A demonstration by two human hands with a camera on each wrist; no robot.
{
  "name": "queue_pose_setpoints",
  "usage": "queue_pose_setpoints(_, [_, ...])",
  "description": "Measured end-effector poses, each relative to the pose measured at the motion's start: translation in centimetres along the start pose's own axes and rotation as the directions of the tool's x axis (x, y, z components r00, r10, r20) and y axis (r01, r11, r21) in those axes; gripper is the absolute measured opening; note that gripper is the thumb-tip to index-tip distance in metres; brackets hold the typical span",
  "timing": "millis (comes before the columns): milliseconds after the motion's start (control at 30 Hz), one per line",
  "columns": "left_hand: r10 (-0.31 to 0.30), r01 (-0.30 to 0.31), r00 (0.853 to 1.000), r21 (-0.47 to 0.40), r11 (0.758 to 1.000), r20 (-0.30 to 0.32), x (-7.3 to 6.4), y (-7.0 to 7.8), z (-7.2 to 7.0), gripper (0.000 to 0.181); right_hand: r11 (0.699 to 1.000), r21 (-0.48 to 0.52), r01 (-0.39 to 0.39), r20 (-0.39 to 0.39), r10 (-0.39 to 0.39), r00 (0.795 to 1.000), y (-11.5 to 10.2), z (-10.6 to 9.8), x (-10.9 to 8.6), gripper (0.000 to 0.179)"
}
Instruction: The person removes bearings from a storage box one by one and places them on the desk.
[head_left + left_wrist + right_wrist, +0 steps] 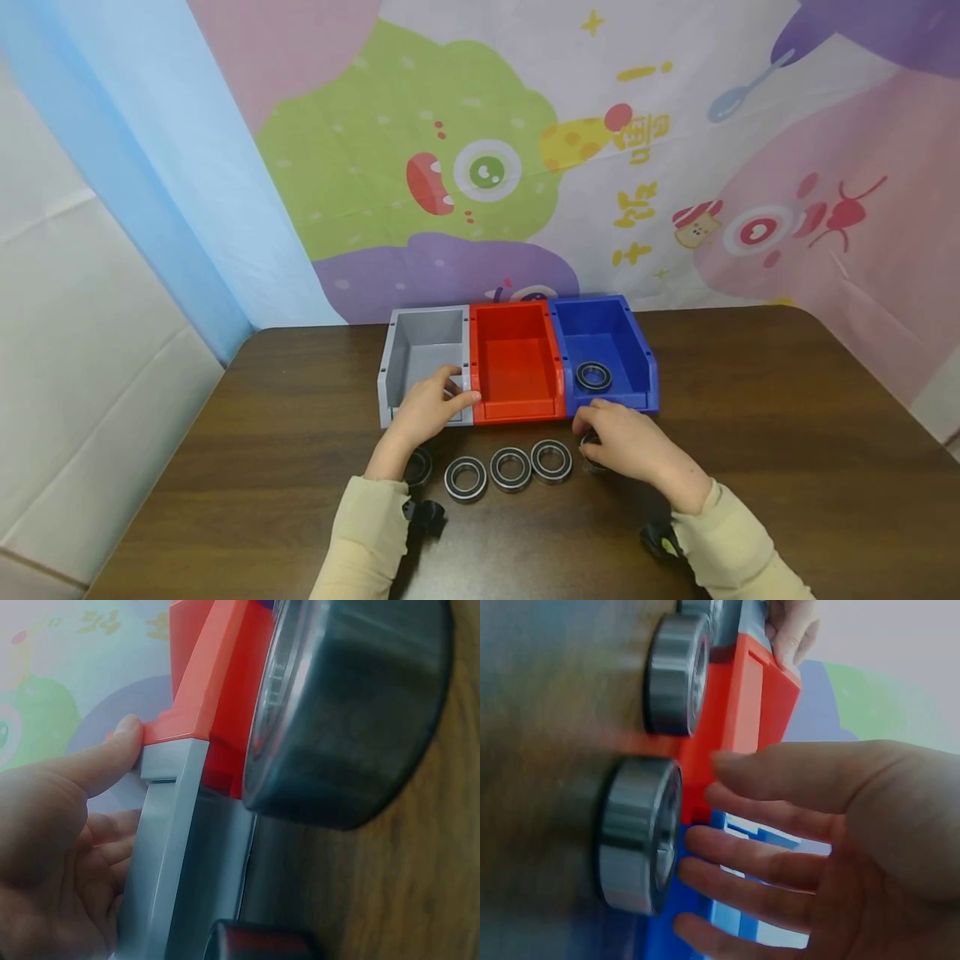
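Note:
My left hand [429,408] is at the front of the grey bin [384,392], its thumb by the edge shared with the red bin [519,410]. In the left wrist view its fingertips are partly hidden behind the grey front wall. My right hand [626,442] hovers in front of the blue bin [651,387], fingers spread loosely around a ball bearing [589,437] that it partly covers. The right wrist view shows this bearing [634,832] just off the fingertips. Another bearing [594,388] lies inside the blue bin near its front.
More ball bearings form a row on the brown wooden table [300,467], including a middle one [511,487] and one [420,477] partly behind the left wrist. The three bins stand side by side against a cartoon-printed cloth [420,100].

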State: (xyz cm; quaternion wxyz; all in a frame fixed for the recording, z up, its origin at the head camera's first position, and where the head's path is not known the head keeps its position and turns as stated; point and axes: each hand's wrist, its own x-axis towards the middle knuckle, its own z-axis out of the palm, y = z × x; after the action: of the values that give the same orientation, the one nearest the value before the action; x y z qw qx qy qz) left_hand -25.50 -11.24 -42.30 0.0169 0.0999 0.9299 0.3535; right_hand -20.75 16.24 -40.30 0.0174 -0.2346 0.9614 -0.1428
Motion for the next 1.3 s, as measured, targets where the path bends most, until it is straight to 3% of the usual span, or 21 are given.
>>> queue_pose_setpoints(267, [0.004, -0.004, 1.000, -0.012, 1.000, -0.002, -0.1, 0.0, -0.1, 0.053, 0.995, 0.094, -0.020, -0.191, 0.038, 0.981, 1.4, -1.3, 1.2, 0.010])
queue_pose_setpoints(467, [0.004, -0.004, 1.000, -0.012, 1.000, 0.000, -0.1, 0.0, -0.1, 0.052, 0.993, 0.107, -0.058, -0.248, 0.083, 0.965, 2.3, -1.2, 3.1, 0.014])
queue_pose_setpoints(567, [-0.002, 0.002, 1.000, -0.011, 1.000, 0.002, -0.1, 0.1, -0.1, 0.052, 0.993, 0.084, -0.087, -0.221, 0.103, 0.970, 2.8, -1.0, 4.0, 0.023])
queue_pose_setpoints(833, [-0.006, 0.006, 1.000, -0.015, 1.000, 0.009, -0.1, 0.2, -0.2, 0.053, 0.989, 0.031, -0.145, -0.045, 0.147, 0.988, 4.7, -0.7, 6.2, 0.050])
queue_pose_setpoints(1300, [-0.007, 0.007, 1.000, -0.007, 1.000, 0.004, 0.0, 0.1, -0.2, 0.053, 0.974, 0.023, -0.225, 0.039, 0.224, 0.974, 5.1, -0.2, 7.6, 0.063])
